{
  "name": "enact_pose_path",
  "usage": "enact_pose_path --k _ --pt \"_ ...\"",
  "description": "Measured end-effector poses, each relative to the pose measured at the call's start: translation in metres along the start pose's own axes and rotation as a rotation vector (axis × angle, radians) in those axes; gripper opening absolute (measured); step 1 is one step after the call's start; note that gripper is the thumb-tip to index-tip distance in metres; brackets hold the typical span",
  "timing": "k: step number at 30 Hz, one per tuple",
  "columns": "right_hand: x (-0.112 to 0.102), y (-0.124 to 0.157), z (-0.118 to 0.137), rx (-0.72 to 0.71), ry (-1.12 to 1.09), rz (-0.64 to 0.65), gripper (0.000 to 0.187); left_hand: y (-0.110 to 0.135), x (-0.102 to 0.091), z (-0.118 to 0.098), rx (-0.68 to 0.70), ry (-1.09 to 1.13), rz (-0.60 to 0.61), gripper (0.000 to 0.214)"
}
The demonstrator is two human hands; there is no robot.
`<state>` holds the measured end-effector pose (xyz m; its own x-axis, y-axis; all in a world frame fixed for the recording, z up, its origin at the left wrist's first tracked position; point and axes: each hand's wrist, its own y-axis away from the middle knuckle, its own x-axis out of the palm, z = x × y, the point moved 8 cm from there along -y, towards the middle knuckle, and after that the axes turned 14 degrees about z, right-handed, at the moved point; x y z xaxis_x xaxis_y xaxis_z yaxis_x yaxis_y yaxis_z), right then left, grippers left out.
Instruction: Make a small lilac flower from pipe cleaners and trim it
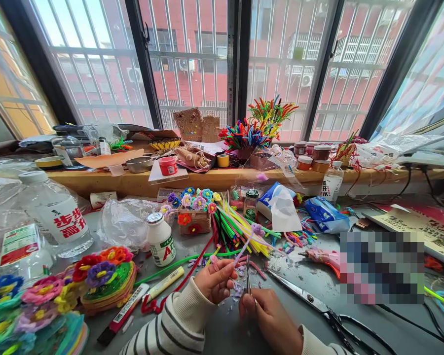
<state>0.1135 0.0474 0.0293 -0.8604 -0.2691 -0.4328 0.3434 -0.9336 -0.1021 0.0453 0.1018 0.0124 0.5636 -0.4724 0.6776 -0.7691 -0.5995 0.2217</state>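
My left hand [216, 280] pinches a light purple pipe cleaner [246, 248] whose tip ends in a small fuzzy purple flower [258, 230]. A pink fuzzy bit shows at its fingers. Close beside it, my right hand [268, 310] is closed around small metal scissors [248, 278], their narrow blades pointing up near the stem. Purple fluff clippings [238, 290] lie on the grey table below. Large black-handled scissors [318, 303] rest open to the right. Behind the hands spreads a bundle of green, yellow and pink pipe cleaners [235, 222].
Fuzzy flowers [40, 305] crowd the left front. A white bottle [161, 240], a glue stick tube [165, 283] and a large water bottle [59, 217] stand or lie left. A flower-filled basket [194, 224] sits behind; a pink glue gun [323, 259] lies right.
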Motion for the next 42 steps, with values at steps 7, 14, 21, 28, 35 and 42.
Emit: enact_pose_path --k 7,14,21,28,35,42 --pt "0.000 -0.001 -0.002 0.019 0.020 0.004 0.063 0.003 -0.001 -0.011 0.103 0.001 -0.015 0.021" --pt "-0.001 -0.002 0.001 0.005 -0.005 0.003 0.064 0.004 0.000 -0.007 0.084 0.077 0.007 0.026" --pt "0.001 -0.001 -0.001 0.026 0.018 0.012 0.063 0.010 -0.004 -0.014 0.085 -0.039 -0.136 0.026" --pt "0.001 0.000 -0.001 0.023 0.042 0.014 0.065 0.006 0.002 -0.021 0.181 -0.221 -0.104 0.037" --pt "0.000 -0.002 0.002 0.027 0.069 0.022 0.066 0.005 0.001 -0.015 0.148 -0.180 -0.105 0.038" --pt "0.002 -0.002 0.002 0.040 0.134 0.044 0.067 0.007 0.006 -0.013 0.081 -0.257 -0.074 0.026"
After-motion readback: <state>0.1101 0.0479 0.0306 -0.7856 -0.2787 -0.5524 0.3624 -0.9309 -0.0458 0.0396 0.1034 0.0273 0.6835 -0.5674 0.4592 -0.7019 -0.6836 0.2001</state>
